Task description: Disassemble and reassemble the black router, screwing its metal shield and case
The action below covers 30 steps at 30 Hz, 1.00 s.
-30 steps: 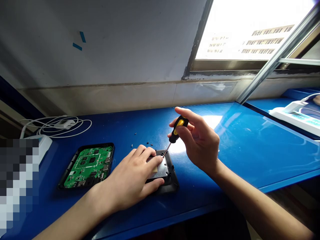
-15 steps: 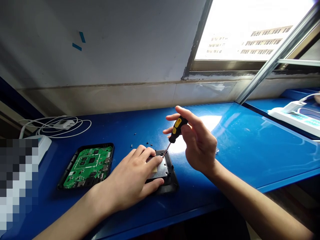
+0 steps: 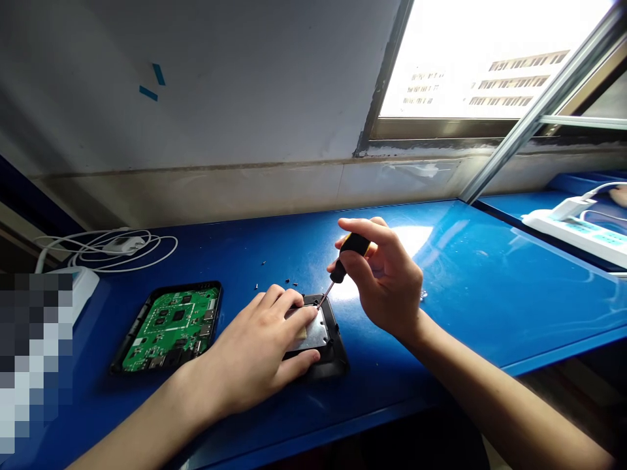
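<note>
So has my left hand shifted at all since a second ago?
No. Judged against the loose screws on the blue table, your left hand keeps its place, resting on the metal plate.

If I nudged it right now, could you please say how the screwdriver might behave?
The screwdriver is probably stiff, given its straight shaft. Leaning, with its thick handle uppermost, it would likely topple should the right hand let go.

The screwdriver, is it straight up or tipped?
Tipped: the screwdriver slants, its handle in the right hand, its tip down by the metal plate.
</note>
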Each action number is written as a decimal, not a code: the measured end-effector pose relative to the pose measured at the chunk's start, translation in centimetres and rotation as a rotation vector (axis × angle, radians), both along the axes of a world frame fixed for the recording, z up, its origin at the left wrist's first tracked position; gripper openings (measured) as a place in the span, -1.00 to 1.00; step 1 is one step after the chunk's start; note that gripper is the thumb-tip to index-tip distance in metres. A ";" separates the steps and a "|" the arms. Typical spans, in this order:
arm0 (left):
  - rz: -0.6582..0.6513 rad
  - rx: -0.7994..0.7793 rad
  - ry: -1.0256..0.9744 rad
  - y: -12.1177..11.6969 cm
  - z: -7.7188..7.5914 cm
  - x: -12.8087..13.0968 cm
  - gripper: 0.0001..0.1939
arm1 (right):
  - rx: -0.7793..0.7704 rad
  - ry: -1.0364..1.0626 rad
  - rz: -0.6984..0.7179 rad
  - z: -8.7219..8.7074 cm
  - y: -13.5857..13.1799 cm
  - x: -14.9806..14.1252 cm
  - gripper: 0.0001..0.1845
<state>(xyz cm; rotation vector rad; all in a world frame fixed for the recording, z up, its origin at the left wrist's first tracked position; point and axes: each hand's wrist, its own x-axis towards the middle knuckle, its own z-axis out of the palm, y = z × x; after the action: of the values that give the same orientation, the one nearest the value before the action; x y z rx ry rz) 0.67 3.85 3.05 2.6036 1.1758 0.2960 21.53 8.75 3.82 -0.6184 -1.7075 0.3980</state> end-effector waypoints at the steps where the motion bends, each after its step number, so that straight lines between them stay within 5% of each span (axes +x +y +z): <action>1: -0.002 -0.004 0.000 0.0 0.0 0.0 -0.62 | -0.003 -0.002 0.022 -0.1 -0.1 0.0 -0.62; 7: 0.009 -0.006 0.003 -0.1 0.0 0.1 -0.61 | -0.050 -0.034 0.098 -0.4 -0.2 0.0 -0.53; 22: 0.004 0.006 0.002 0.0 0.0 0.0 -0.60 | 0.024 -0.028 -0.029 0.0 0.3 0.0 -0.57; 30: 0.003 0.017 -0.005 0.0 -0.1 0.0 -0.60 | -0.046 -0.013 0.073 -0.2 0.0 0.1 -0.59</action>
<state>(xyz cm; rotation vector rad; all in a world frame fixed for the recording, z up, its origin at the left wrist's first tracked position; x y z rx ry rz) 0.70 3.82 3.00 2.6144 1.1806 0.3147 21.61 8.73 3.61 -0.5945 -1.7412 0.4876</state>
